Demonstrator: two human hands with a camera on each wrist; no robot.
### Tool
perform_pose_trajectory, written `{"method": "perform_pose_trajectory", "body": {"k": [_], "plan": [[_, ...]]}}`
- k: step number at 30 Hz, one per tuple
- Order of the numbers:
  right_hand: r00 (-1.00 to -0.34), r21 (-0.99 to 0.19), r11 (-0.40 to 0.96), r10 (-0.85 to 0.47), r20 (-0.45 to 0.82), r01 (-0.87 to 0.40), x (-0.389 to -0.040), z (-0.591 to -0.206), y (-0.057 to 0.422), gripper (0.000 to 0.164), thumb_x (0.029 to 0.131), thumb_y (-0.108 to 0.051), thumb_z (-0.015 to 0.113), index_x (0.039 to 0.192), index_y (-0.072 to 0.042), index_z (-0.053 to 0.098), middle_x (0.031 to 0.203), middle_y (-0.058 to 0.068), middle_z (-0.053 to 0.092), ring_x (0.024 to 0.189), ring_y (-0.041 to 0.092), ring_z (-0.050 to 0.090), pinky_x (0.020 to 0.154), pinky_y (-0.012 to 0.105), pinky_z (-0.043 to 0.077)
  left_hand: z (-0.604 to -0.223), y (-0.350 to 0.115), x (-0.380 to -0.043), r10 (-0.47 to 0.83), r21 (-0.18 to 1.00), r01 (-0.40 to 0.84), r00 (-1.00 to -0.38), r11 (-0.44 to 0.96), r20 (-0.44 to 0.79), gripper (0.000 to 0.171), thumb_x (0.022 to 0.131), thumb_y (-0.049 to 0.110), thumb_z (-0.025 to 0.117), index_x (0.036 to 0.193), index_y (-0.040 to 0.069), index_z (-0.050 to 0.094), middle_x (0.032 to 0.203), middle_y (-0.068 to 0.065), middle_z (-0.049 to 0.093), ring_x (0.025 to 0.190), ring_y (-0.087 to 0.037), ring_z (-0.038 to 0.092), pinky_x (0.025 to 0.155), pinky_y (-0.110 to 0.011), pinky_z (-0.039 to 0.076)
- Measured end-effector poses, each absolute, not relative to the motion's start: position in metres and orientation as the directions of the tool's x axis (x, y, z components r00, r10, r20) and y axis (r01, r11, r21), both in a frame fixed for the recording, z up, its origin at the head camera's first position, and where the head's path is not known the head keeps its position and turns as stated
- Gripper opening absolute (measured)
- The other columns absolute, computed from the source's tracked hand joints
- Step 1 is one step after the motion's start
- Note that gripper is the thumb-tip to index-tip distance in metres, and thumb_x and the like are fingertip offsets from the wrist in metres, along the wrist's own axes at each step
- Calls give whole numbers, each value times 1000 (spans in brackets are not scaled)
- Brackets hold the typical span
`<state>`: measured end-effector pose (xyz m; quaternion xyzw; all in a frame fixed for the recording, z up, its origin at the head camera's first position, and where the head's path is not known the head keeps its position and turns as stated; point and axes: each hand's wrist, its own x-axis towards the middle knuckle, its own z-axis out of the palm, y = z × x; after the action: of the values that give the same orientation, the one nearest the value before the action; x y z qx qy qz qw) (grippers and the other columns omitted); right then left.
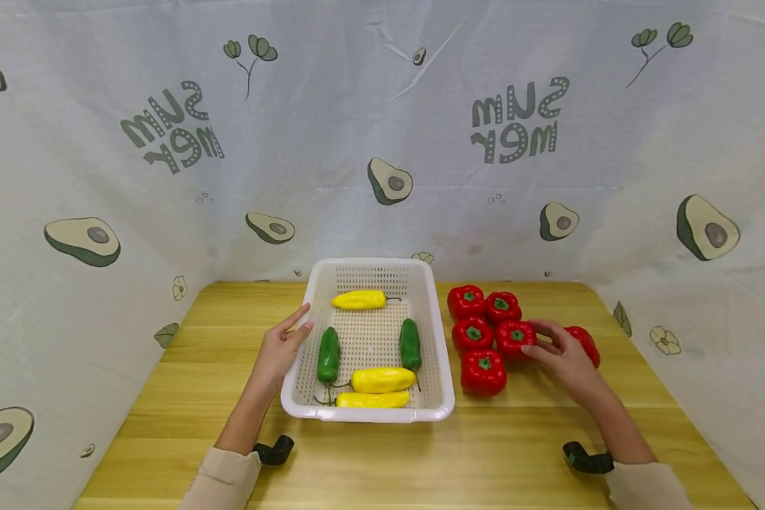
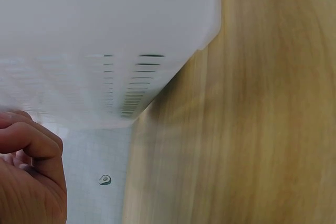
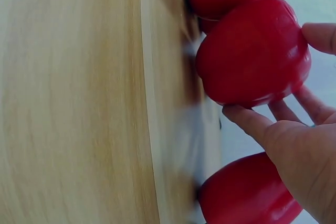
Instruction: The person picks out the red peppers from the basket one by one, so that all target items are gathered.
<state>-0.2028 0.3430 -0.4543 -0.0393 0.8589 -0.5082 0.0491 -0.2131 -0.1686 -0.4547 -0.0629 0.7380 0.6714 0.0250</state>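
My left hand (image 1: 280, 348) is at the left side of a white perforated plastic basket (image 1: 445, 375), its thumb and index finger at the rim. In the left wrist view its other fingers are bent beside the basket wall (image 2: 105, 24). With thumb and fingers, my right hand (image 1: 567, 361) grips a red bell pepper (image 1: 515, 336) at the right of a cluster. The right wrist view shows that pepper (image 3: 254, 53) between thumb and fingertips. Inside the basket lie three yellow peppers, one (image 1: 360, 300) near the back, and two green peppers, one (image 1: 328, 354) on the left.
Several red bell peppers stand close together right of the basket, the nearest (image 1: 483, 372) at the front. Another red bell pepper (image 1: 583, 345) sits behind my right hand. The wooden table (image 1: 382, 467) is bordered by a pale avocado-print cloth (image 1: 331, 142).
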Motion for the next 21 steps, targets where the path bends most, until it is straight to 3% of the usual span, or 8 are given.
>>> {"method": "perform_pose_trajectory", "body": {"k": [17,19,21], "plan": [[-989,-855,512,-145,7,-81,-204,-454,346,75,106,-33,59,161,3,23,166,30,25,150,53,26,96,-1,41,-456,-168,-214,-70,987,-127,-990,95,-121,49,104,36,63,152,33,52,126,-24,71,105,-36,75,77,-43,66],[-989,-847,519,-137,49,-114,-203,-454,348,71,107,-32,58,160,3,26,164,30,29,151,47,29,97,-2,38,-456,-168,-214,-70,987,-127,-990,96,-120,49,104,36,63,152,33,52,125,-24,71,105,-36,75,77,-43,66],[-986,-840,519,-117,115,-159,-201,-454,351,65,107,-27,59,157,4,32,160,29,37,152,27,38,99,-2,38,-456,-169,-214,-70,987,-124,-991,98,-117,50,104,36,63,152,33,51,125,-24,71,105,-36,75,77,-43,66]]}}
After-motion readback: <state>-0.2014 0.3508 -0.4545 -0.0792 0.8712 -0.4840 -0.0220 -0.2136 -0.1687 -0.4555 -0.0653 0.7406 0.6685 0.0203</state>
